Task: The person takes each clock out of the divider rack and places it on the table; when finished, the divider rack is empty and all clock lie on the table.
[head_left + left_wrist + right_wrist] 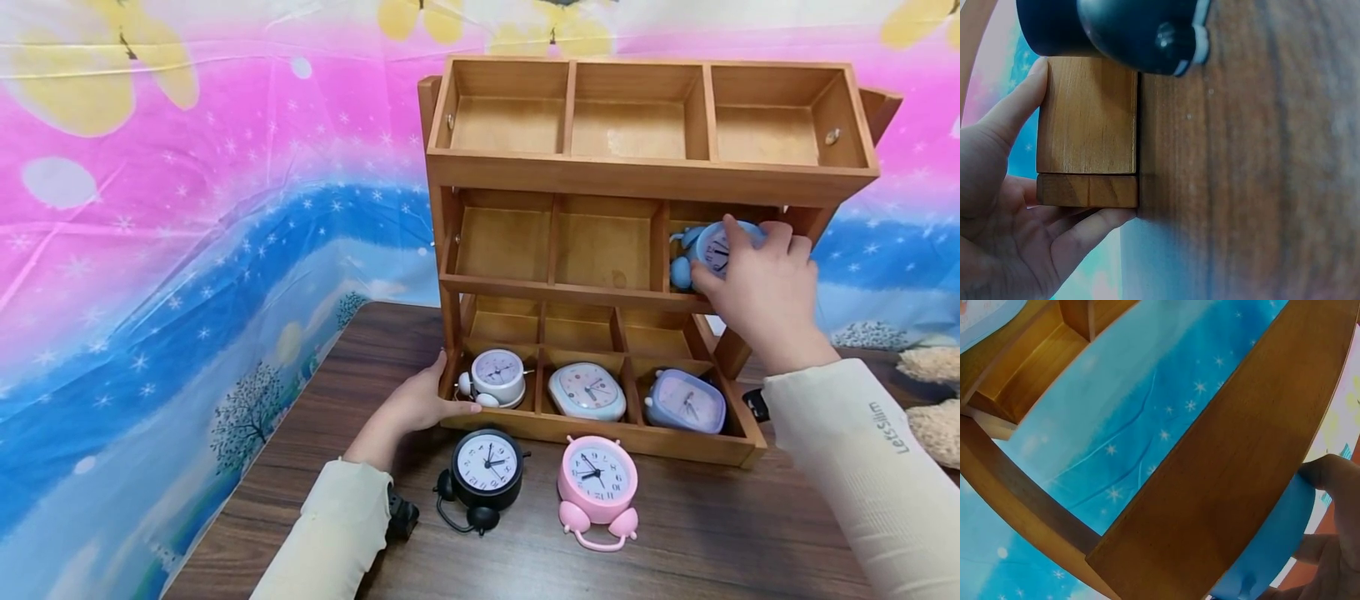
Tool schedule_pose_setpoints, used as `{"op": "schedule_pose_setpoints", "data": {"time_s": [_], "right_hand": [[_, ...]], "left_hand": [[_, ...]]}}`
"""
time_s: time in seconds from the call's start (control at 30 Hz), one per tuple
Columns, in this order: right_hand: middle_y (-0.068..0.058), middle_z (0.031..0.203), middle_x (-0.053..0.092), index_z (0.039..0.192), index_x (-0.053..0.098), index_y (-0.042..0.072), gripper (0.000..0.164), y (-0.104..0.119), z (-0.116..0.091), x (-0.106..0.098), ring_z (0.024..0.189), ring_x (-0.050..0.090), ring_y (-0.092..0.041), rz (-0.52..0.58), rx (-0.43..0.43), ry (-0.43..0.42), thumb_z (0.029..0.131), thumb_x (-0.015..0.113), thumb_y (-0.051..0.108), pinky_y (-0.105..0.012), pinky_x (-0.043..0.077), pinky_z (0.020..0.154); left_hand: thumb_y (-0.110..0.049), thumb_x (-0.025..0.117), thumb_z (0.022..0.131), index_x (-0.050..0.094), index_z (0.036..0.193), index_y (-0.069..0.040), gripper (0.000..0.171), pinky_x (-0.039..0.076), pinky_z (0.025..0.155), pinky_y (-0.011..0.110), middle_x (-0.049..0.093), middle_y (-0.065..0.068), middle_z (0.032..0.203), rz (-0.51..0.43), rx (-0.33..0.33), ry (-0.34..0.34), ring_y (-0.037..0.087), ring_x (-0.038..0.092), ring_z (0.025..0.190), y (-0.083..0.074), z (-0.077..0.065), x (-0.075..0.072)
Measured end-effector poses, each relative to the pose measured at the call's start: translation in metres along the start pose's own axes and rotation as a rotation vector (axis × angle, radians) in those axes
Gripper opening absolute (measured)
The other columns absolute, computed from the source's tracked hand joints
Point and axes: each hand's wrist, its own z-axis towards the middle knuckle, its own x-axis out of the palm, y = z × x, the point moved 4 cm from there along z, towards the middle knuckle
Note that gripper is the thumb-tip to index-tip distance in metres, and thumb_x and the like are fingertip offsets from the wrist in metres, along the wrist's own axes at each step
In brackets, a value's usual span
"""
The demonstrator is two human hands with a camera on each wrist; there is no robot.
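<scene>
My right hand [772, 292] holds a blue twin-bell alarm clock [716, 250] in the right compartment of the middle tier of a wooden shelf [652, 179]. The clock lies on its side, bells to the left; fingers cover part of its face. In the right wrist view, the blue clock [1279, 531] shows behind a wooden board, with thumb and fingers around it. My left hand [416, 400] grips the shelf's lower left corner, thumb over the front edge. The left wrist view shows that wooden corner [1088, 125] between thumb and fingers.
The bottom tier holds a white twin-bell clock [497, 377], a pale blue-rimmed clock [587, 392] and a purple clock [686, 402]. Before the shelf, a black alarm clock [487, 471] and a pink one [597, 483] lie on the table [675, 542]. Plush toy parts [933, 400] sit right.
</scene>
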Motion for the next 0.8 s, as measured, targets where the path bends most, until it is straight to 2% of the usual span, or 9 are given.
{"op": "schedule_pose_setpoints", "data": {"time_s": [0.27, 0.57, 0.8], "right_hand": [[-0.044, 0.146, 0.015, 0.159, 0.021, 0.009, 0.077, -0.002, 0.001, -0.003, 0.131, 0.019, -0.063, 0.027, 0.032, 0.011, 0.099, 0.042, 0.053, -0.076, 0.021, 0.097], [-0.042, 0.149, 0.012, 0.159, 0.021, 0.012, 0.078, -0.005, 0.001, -0.009, 0.133, 0.017, -0.062, 0.063, 0.062, -0.016, 0.098, 0.042, 0.056, -0.075, 0.015, 0.101], [-0.044, 0.144, 0.016, 0.159, 0.021, 0.013, 0.081, -0.005, -0.004, -0.016, 0.130, 0.018, -0.060, 0.062, 0.070, -0.013, 0.096, 0.045, 0.058, -0.072, 0.021, 0.098]], "left_hand": [[-0.049, 0.075, 0.085, 0.006, 0.159, -0.005, 0.111, 0.032, 0.111, 0.054, 0.029, 0.023, 0.158, 0.007, -0.002, -0.004, 0.041, 0.034, 0.141, 0.001, 0.001, 0.000], [-0.049, 0.076, 0.085, 0.005, 0.159, -0.006, 0.111, 0.033, 0.111, 0.054, 0.029, 0.023, 0.158, -0.001, -0.001, -0.003, 0.040, 0.035, 0.141, 0.002, 0.003, 0.001], [-0.051, 0.076, 0.084, 0.005, 0.159, -0.006, 0.113, 0.033, 0.110, 0.055, 0.030, 0.023, 0.157, 0.000, 0.008, 0.001, 0.040, 0.036, 0.140, 0.003, 0.004, 0.002]]}}
